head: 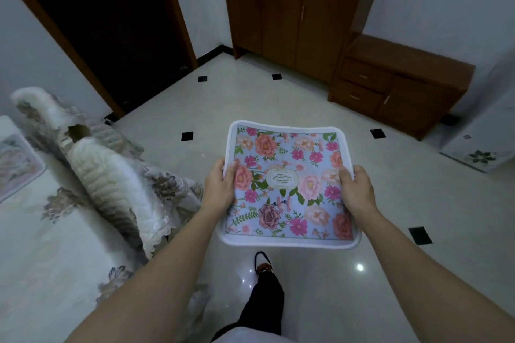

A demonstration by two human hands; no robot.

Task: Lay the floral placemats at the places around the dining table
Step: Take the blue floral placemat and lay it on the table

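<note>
**Mat's in hand, table's off to the left**

So the person is standing on the tiled floor (306, 97) with one floral placemat (287, 184) held out flat in front of them, printed side up. The left hand (220, 184) pinches the mat's left edge and the right hand (355, 189) pinches the right edge, each about midway along its side, thumbs on top and the rest of the fingers tucked under where I can't see them. The mat sags a little between the two grips.

The bit that matters: the mat hangs over bare floor, not over the table. The dining table (33, 231), under its flowery cloth, sits well off to the person's left, so the left hand is the nearer one to it. A chair with a fluffy cover (97, 172) stands at the table's edge, right between the mat and the tabletop. Another placemat (16, 164) lies on the table at the far left, so I'd guess that place is done.

My read is that the next move needs a turn or a step leftwards, with the mat going left edge first over or past that chair. The mat looks close to square, so which way round it lands probably matters little, though the little label in the middle reads sideways from here. One shoe (262, 263) shows below the mat.
</note>
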